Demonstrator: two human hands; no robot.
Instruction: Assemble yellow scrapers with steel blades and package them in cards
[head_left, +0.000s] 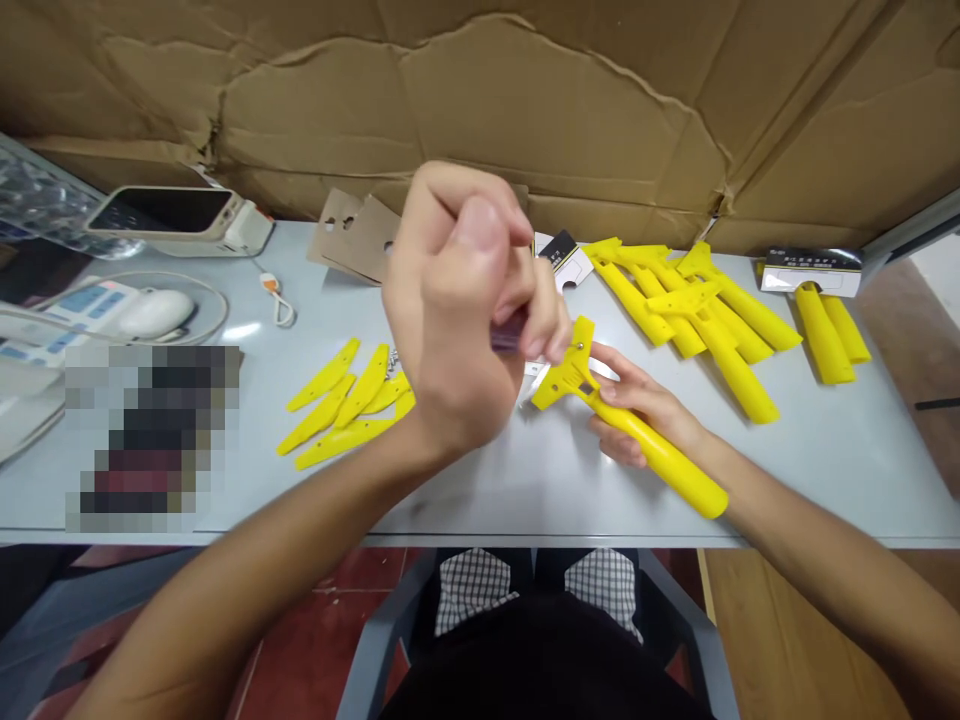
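My right hand [637, 405] is closed around a yellow scraper [652, 450], its wide head pointing up and left and its handle slanting down to the right. Small screws show in the scraper's head. Just left of the head, raised close to the camera, my left hand [457, 300] is curled shut on a purple handle [508, 335]. Most of that handle is hidden by the fingers, so its kind does not show. Beneath the left wrist lie several flat yellow plates [330, 415] with holes, beside a small pile of metal screws [392, 362].
Several more yellow scrapers [720, 320] lie at the back right, near yellow handles [825, 340] with a black-and-white card [810, 272]. Brown cardboard pieces [352, 235] stand behind my left hand. At left are a phone [165, 212], a cable [277, 300] and a white mouse [156, 313].
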